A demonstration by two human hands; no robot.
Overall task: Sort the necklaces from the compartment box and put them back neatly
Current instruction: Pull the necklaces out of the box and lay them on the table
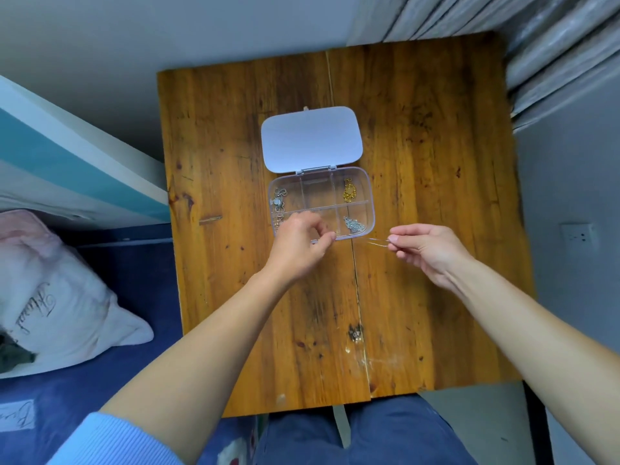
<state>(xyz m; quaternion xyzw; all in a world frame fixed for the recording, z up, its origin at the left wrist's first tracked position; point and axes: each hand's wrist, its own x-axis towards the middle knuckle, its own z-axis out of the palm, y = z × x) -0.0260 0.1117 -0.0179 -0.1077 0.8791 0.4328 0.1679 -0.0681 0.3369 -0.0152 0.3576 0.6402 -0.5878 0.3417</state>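
A clear compartment box (370, 209) lies open on the wooden table (235, 146), its white lid (312, 137) folded back behind it. Inside are a gold necklace (350, 191) at the back right, a silver one (354, 225) at the front right, a silver one (279, 199) at the back left and a pale one (278, 222) at the front left. A thin chain (369, 241) is stretched between my hands just in front of the box. My left hand (300, 245) pinches one end at the box's front edge; my right hand (426, 250) pinches the other.
A small dark piece of jewellery (355, 332) lies on the table nearer to me. A white pillow (60, 303) rests on blue bedding (141, 263) to the left. A wall with a socket (578, 234) stands right of the table.
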